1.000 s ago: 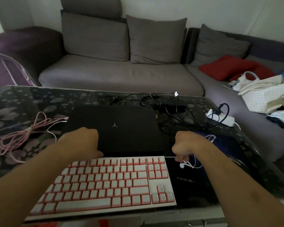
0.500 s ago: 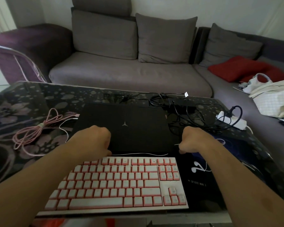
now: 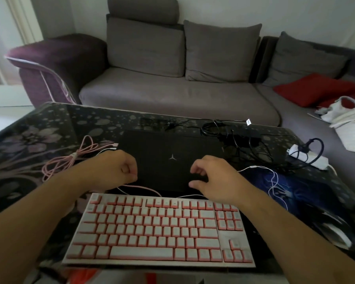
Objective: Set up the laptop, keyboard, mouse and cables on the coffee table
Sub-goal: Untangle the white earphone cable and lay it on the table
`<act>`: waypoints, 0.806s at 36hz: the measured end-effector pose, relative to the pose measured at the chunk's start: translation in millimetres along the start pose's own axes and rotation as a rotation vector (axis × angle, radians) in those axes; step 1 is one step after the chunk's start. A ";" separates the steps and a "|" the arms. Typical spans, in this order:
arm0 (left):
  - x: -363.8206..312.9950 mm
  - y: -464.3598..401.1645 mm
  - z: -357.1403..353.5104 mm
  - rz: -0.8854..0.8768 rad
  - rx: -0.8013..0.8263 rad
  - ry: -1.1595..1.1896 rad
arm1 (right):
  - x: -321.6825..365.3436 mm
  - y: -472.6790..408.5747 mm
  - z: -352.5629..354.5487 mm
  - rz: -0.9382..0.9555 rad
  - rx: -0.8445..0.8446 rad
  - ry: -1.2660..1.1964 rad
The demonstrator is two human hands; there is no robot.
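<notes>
A closed black laptop (image 3: 168,146) lies flat on the floral glass coffee table (image 3: 27,138). In front of it sits a white and pink keyboard (image 3: 158,228). My left hand (image 3: 119,169) is a closed fist at the laptop's front left corner. A pink cable (image 3: 70,162) runs out beneath it, and I cannot tell whether the fist grips it. My right hand (image 3: 211,177) hovers over the laptop's front right with fingers spread, holding nothing. A white earphone cable (image 3: 273,181) trails across the blue mouse pad (image 3: 307,193). A mouse (image 3: 336,236) rests at the pad's near right.
Tangled black cables (image 3: 242,138) and a white power strip (image 3: 307,158) lie behind and right of the laptop. A grey sofa (image 3: 172,99) stands beyond the table, with a red cushion (image 3: 314,89) and a white bag (image 3: 348,115) on its right part.
My right hand has let go of the white earphone cable and opened, moving left over the laptop. The stretched cable has dropped slack. My left fist has stayed at the laptop's front edge.
</notes>
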State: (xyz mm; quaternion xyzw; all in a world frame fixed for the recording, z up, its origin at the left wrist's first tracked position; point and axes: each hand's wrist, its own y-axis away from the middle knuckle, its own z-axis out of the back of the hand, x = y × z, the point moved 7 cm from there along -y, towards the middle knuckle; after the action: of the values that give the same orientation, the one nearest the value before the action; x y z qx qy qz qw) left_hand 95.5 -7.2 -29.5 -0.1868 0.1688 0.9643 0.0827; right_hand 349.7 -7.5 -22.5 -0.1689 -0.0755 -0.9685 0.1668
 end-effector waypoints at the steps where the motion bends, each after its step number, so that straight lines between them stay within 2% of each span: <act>1: 2.5 0.2 -0.7 -0.009 0.012 0.017 | 6.8 -1.6 -4.9 0.021 0.010 0.004; 8: 9.5 7.3 -2.7 -0.084 0.064 0.043 | 39.4 -14.9 -26.9 0.081 0.077 0.085; 22: 55.4 18.3 9.4 0.111 0.109 -0.117 | 63.3 -30.4 -40.5 0.100 0.126 0.127; 25: 68.3 20.3 5.9 0.164 0.146 -0.069 | 64.3 -31.7 -40.5 0.101 0.128 0.107; 29: 71.9 22.2 3.1 0.128 0.111 0.042 | 65.4 -30.9 -41.0 0.121 0.117 0.090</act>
State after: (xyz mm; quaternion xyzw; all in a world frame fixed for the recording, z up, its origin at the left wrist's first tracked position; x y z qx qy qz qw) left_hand 23.6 -19.8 -48.2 -0.1912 0.2350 0.9526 0.0277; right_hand 268.6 -6.5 -40.4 -0.1195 -0.1141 -0.9572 0.2378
